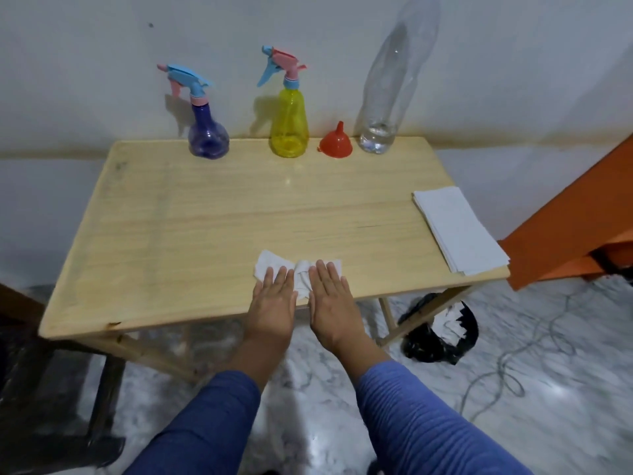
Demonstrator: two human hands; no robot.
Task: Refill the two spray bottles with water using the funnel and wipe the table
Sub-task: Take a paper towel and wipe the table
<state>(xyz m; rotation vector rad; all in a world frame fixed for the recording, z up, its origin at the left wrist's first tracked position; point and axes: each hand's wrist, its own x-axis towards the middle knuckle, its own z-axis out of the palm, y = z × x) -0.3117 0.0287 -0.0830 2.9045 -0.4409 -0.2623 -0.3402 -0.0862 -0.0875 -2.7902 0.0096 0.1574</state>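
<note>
A crumpled white tissue (301,275) lies near the front edge of the wooden table (191,221). My left hand (274,303) and my right hand (330,299) press flat on it side by side, fingers straight. Along the back edge stand a purple spray bottle (207,132) with a blue and pink head, a yellow spray bottle (288,125) with a pink and blue head, a red funnel (336,142) resting mouth down, and a tall clear plastic bottle (387,97) holding a little water at its bottom.
A stack of white paper napkins (459,231) sits on the table's right edge. An orange piece of furniture (575,217) stands to the right, a black bag (438,337) lies on the marble floor under the table, and a dark stool (51,389) is at the left.
</note>
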